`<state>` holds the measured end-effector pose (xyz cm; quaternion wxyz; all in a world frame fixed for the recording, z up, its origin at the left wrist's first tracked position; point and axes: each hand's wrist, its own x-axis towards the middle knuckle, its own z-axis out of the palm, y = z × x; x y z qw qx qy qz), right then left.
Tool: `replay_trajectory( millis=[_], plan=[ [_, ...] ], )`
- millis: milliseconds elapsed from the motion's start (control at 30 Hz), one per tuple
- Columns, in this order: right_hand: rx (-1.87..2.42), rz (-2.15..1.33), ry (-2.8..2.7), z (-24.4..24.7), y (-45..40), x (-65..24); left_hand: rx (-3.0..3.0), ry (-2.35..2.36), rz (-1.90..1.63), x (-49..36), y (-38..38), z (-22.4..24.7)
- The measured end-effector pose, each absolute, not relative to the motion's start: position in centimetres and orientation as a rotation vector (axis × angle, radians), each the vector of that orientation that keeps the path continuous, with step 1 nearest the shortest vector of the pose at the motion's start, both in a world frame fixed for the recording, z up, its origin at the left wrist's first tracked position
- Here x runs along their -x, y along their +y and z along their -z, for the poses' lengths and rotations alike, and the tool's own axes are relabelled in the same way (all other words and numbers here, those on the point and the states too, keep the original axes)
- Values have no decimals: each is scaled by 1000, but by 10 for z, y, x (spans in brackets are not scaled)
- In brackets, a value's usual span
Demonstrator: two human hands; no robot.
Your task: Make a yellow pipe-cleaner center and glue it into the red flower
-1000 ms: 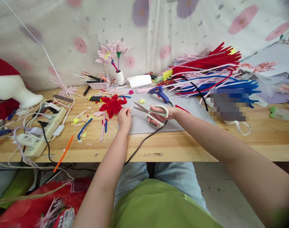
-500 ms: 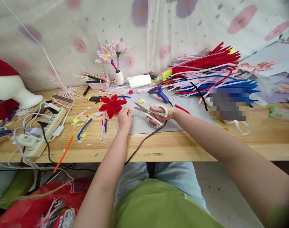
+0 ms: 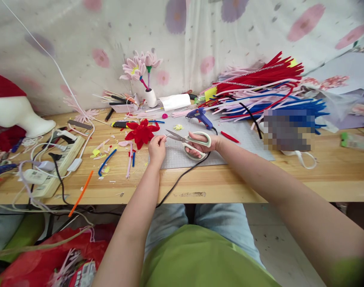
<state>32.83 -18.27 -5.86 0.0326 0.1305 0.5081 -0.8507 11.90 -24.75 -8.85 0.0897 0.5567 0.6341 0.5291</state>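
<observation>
My right hand [image 3: 196, 146] is closed around the cream handles of a pair of scissors [image 3: 179, 137]. The blades are slightly apart and point left, toward my left hand [image 3: 158, 146]. Its fingertips pinch a small, thin whitish piece [image 3: 167, 136] right by the blade tips; its kind is too small to make out. A red fuzzy flower [image 3: 142, 133] lies just left of that hand. Beyond the scissors is a small yellow tuft [image 3: 178, 127] on the grey cutting mat [image 3: 176, 159].
A blue glue gun [image 3: 200, 116] rests behind the scissors, its black cord [image 3: 182, 176] running over the table's front edge. Pipe cleaners [image 3: 259, 85] are heaped at back right. Left are scraps [image 3: 105, 162] and a power strip [image 3: 60, 167]. Pink flowers stand in a white vase [image 3: 151, 98].
The scissor blades have drawn slightly closer together, with their tips a little farther left. My left hand stays almost in place, still pinching the whitish piece.
</observation>
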Motion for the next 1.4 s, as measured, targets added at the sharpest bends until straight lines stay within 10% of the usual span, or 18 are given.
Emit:
replay_trajectory(
  millis=[1400],
  plan=[
    [-391,2634,1629,59,-185,-326,-1011,1569,-1654,-127,-239,89]
  ],
)
